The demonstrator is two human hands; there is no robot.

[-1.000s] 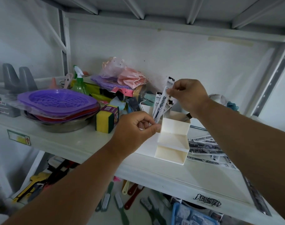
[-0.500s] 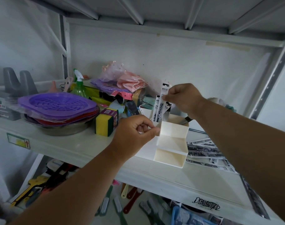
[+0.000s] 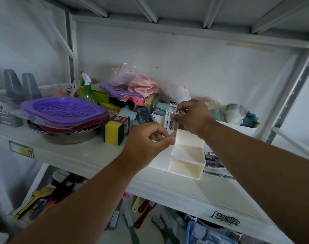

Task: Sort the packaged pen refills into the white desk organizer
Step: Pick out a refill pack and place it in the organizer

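A white stepped desk organizer [image 3: 187, 155] stands on the white shelf [image 3: 90, 155]. My left hand [image 3: 146, 143] pinches its left wall with thumb and curled fingers. My right hand [image 3: 192, 117] pinches a packaged pen refill [image 3: 171, 116] that stands upright in the organizer's tall back compartment, beside others standing there. More refill packs [image 3: 214, 163] lie flat on the shelf right of the organizer, partly hidden by my right forearm.
Left of the organizer are a yellow-green sponge pack [image 3: 115, 132], purple baskets [image 3: 62, 110] in a steel bowl, a green spray bottle [image 3: 86, 92] and bagged goods. A white bin with plush items [image 3: 238, 115] stands behind right. Brushes lie on the lower shelf.
My right hand has lowered the refill pack from above the organizer down into the back compartment. My left hand has stayed on the organizer's wall.
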